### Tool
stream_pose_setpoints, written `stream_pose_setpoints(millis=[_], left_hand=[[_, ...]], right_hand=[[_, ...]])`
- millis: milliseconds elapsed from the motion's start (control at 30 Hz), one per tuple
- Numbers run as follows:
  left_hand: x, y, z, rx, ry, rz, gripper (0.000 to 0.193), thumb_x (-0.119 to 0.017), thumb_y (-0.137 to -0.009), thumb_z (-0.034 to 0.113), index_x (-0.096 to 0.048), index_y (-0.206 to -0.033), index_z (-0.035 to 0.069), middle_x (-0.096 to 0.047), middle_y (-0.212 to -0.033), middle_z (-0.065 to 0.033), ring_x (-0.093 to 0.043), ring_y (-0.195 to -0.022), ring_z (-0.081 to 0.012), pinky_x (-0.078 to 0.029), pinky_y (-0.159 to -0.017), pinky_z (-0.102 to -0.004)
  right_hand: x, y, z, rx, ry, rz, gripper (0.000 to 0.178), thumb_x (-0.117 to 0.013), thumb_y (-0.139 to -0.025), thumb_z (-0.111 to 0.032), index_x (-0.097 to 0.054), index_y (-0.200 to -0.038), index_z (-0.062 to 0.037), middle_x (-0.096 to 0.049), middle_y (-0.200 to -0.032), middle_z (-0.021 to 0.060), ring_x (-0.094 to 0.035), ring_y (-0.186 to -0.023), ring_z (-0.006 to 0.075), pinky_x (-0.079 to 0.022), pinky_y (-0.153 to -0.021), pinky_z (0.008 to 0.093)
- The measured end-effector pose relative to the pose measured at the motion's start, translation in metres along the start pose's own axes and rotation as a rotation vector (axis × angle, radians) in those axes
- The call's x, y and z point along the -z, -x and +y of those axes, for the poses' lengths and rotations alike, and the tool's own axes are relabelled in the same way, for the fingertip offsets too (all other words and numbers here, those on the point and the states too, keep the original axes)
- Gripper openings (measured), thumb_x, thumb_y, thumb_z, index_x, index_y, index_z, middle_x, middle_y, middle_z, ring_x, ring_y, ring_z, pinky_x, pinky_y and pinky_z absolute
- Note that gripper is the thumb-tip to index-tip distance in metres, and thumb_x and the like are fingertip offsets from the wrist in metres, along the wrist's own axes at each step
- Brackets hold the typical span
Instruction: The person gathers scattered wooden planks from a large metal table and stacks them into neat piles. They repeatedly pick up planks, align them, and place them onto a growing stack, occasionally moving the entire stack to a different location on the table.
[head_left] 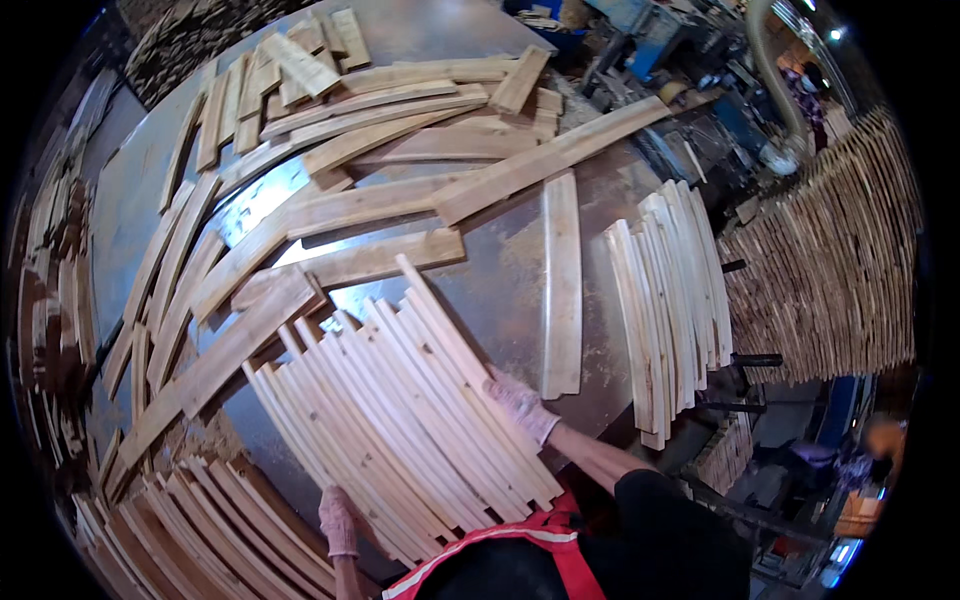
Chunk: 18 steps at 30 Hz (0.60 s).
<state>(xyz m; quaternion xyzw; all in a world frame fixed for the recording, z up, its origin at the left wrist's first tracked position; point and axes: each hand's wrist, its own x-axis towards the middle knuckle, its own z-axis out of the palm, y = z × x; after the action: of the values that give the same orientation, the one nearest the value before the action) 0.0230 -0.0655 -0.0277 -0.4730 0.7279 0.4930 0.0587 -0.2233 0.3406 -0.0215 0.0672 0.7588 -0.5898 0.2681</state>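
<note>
A row of pale wooden strips [390, 400] lies side by side on the metal table in front of me, its lower ends close to my red apron strap. Their far ends are uneven, and the rightmost strip sticks out beyond the others. My right hand [522, 405], in a light knitted glove, is closed against the right side of the row. My left hand [338, 520], gloved too, is closed at the lower left side, its fingertips partly hidden. The row lies between both hands.
Longer boards [370, 205] lie loosely across the table [510, 270]. A single board [562, 290] and a stack of pale strips [670, 310] are to the right. More strips [220, 530] lie lower left. Machinery [650, 60] and a large wood pile [820, 250] stand beyond; people are at the far right.
</note>
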Motion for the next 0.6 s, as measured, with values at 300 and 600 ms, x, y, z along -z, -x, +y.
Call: stream_pose_setpoints(millis=[300,600], left_hand=[[0.013,-0.051,0.043,0.261,0.379,-0.017,0.070,-0.051,-0.100,0.066,-0.066,-0.127,0.003,-0.071,-0.111,-0.0078,-0.066,-0.099,-0.0240,-0.053,-0.082,-0.0362],[0.031,-0.102,0.117,0.063,0.329,-0.188,0.057,-0.048,-0.107,0.052,-0.062,-0.137,0.005,-0.068,-0.112,-0.0022,-0.063,-0.100,-0.0126,-0.052,-0.086,-0.0286]], right_hand=[[0.070,-0.034,-0.030,0.358,0.656,0.368,0.055,-0.054,-0.103,-0.037,-0.050,-0.144,-0.0001,-0.052,-0.145,0.0230,-0.054,-0.129,0.0372,-0.043,-0.111,0.0469],[0.146,-0.075,-0.038,-0.259,0.714,0.636,0.103,-0.086,-0.071,-0.045,-0.032,-0.149,-0.0034,-0.048,-0.141,0.0269,-0.047,-0.132,0.0447,-0.041,-0.112,0.0472]])
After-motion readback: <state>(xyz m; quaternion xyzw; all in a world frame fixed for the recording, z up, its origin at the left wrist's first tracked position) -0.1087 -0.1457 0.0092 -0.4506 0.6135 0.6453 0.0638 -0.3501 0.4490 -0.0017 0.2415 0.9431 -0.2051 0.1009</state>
